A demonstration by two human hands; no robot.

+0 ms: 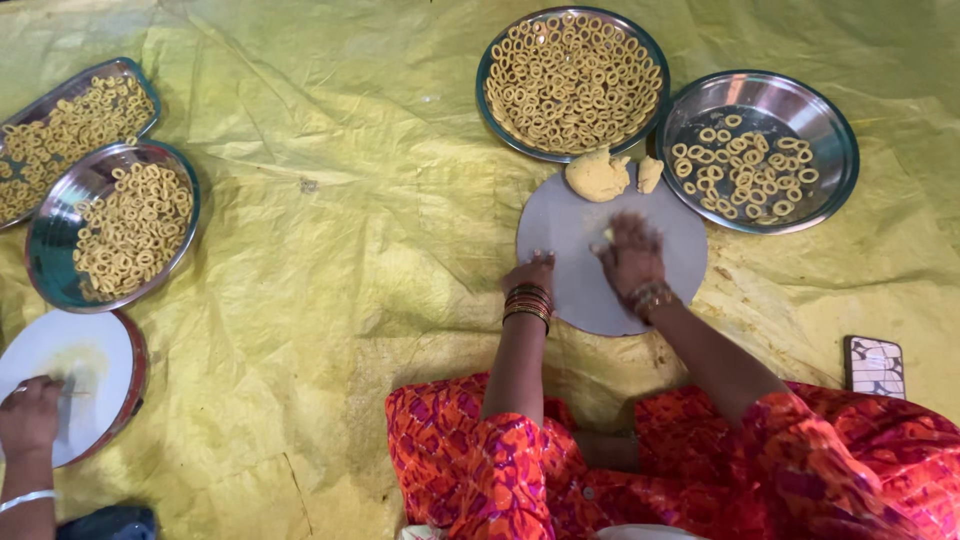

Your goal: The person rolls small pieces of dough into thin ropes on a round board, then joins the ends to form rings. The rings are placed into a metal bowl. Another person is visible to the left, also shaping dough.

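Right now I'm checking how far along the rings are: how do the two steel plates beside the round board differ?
The far plate is packed edge to edge with dough rings, while the right plate holds only a loose cluster, with much bare steel showing. The far plate lies beyond the round board, near the dough lumps; the right plate lies off the board's right side. Both are round, shiny and hold the same pale yellow rings.
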